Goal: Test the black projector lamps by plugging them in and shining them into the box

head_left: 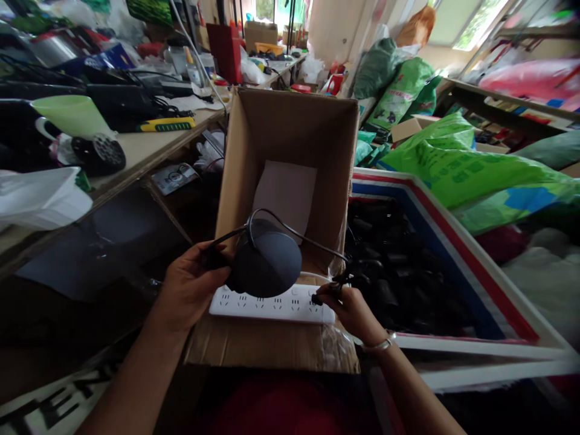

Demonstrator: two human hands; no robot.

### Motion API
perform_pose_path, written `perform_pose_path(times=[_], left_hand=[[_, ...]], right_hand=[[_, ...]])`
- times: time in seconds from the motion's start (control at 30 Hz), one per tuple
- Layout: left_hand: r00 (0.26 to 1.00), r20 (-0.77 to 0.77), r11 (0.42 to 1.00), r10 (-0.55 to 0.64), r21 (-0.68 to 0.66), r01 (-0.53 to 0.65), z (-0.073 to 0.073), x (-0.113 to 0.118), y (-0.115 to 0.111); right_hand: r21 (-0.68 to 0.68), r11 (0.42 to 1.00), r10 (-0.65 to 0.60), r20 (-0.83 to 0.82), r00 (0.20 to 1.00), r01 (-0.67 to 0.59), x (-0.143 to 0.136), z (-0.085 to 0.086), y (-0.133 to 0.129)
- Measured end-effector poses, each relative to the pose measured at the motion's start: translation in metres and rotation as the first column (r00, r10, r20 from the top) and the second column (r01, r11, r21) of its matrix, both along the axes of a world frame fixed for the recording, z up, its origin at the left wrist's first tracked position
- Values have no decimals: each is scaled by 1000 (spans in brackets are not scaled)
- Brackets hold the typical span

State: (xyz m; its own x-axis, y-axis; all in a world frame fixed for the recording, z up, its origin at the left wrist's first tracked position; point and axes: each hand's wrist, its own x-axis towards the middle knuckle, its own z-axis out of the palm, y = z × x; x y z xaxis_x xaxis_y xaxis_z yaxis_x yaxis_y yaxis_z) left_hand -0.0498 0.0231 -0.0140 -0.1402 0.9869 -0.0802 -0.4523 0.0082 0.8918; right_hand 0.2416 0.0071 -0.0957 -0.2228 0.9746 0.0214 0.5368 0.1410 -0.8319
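Observation:
My left hand (190, 287) grips a dark round disc-shaped device (267, 261) by its left side, over an open cardboard box (290, 130). A thin black cable (299, 234) arcs from the device to my right hand (351, 308), which pinches the plug end just above a white power strip (272, 304). The strip lies across the box's near flap. A white sheet (285, 190) rests inside the box.
A cluttered workbench (145, 148) runs along the left with a green funnel (72, 115), black cables and a white bag. To the right a red, white and blue bin (457, 266) holds several black items. Green sacks (457, 166) pile up behind it.

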Motion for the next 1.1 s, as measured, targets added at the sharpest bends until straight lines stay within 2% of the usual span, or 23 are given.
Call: perform_pose_path(times=[0.23,0.37,0.53,0.67,0.9,1.0,1.1], left_hand=[[999,48,998,-19,-54,22,-11,-3,7],[996,83,996,-34,-78,40,-23,-4,13],[984,163,994,-75,-61,86,-35,0,26],[976,209,995,-63,-63,77,-41,10,37],[984,153,990,-93,-91,108,-50,15,43],[982,166,988,-94,-109,113,-55,16,40],[975,194,984,-110,-118,134,-58,21,39]], right_hand=[[30,990,136,121,983,-141,-8,9,6],[28,991,123,170,978,-129,-14,6,6],[30,996,76,171,982,-82,-16,-15,-3],[84,995,29,167,986,-43,-20,-27,-14],[84,996,-29,76,997,22,-19,-40,-18],[117,993,-37,71,997,29,-16,-58,-16],[167,981,-98,22,995,93,-15,-79,-14]])
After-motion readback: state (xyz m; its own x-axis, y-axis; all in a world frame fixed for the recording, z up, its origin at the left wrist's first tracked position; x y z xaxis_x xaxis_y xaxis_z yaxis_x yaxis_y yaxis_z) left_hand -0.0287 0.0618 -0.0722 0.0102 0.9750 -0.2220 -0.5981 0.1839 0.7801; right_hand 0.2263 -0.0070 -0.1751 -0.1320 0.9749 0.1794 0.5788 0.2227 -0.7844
